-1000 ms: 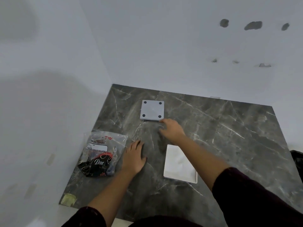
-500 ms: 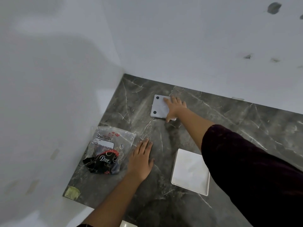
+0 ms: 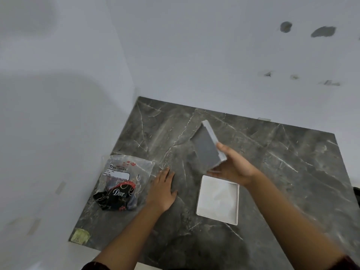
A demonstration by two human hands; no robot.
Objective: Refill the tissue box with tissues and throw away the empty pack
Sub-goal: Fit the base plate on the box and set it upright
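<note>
My right hand point(image 3: 234, 168) grips a flat grey square piece of the tissue box point(image 3: 208, 149) by its near corner and holds it tilted on edge above the table. Just below that hand, an open white square box point(image 3: 218, 200) with white tissue inside lies flat on the dark marble table point(image 3: 292, 172). At the left edge lies a clear plastic tissue pack point(image 3: 122, 182) with a black and red Dove print. My left hand point(image 3: 161, 191) rests flat on the table, fingers spread, right beside the pack's right edge.
White walls close the table in at the left and the back, meeting at the far left corner. A small yellowish sticker point(image 3: 79, 235) marks the near left corner of the table. A dark object point(image 3: 356, 191) shows at the right edge of the view.
My right hand reached out to the grey square piece at the back of the table, took hold of it, and lifted it toward me, tilted on edge. My left hand stayed flat.
</note>
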